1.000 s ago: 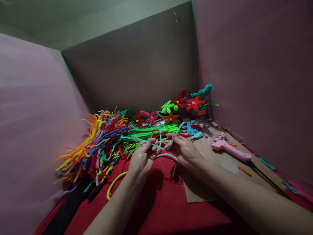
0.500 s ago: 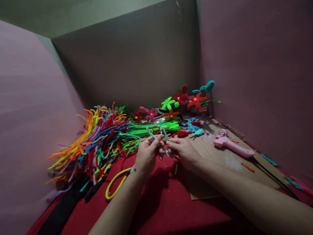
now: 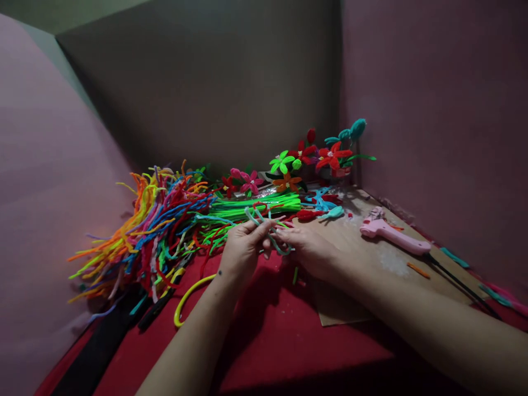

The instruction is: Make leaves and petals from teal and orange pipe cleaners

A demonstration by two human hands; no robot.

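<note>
Between my two hands is a pale teal pipe cleaner (image 3: 281, 250), bent into a loop with its ends pointing up. My left hand (image 3: 244, 245) pinches it between thumb and fingers. Close against it, my right hand (image 3: 307, 247) has its fingers closed on the other side of the same pipe cleaner. My fingers hide part of the bend. Just behind the hands lies a bundle of bright green pipe cleaners (image 3: 256, 204).
A heap of multicoloured pipe cleaners (image 3: 152, 220) spreads at left, near yellow-handled scissors (image 3: 183, 300). Fuzzy flowers (image 3: 284, 162) stand at the back. At right, a pink glue gun (image 3: 391, 242) lies on a brown board (image 3: 342, 308) over red cloth (image 3: 272, 352).
The upright ends of the pipe cleaner have come closer together, leaning left. My right hand has turned over slightly toward the left hand. The view has shifted a little.
</note>
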